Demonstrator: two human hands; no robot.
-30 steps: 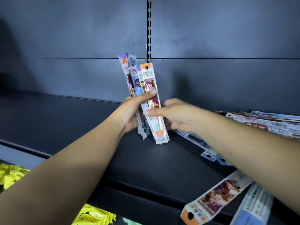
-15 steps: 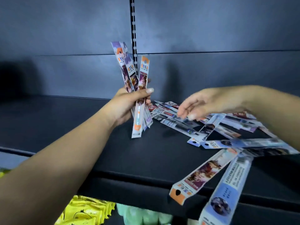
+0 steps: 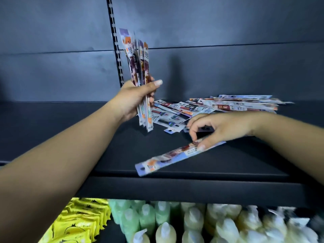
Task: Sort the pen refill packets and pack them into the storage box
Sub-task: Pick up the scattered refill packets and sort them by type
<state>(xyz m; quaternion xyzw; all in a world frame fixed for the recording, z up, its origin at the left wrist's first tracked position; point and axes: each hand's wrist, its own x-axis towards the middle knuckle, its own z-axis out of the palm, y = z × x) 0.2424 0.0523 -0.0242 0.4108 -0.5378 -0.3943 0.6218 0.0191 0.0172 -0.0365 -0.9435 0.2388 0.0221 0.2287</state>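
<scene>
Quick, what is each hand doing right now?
Left hand: grips an upright bundle of printed refill packets.
Right hand: pinches one long printed packet.

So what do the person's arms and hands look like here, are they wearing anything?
Both forearms are bare as far as the picture shows: no sleeves, gloves, watch or bracelets. The left hand and right hand show no rings. The nails are fairly long and pale, clearest on the left thumb. The picture is slightly blurred, so finer marks cannot be told.
</scene>
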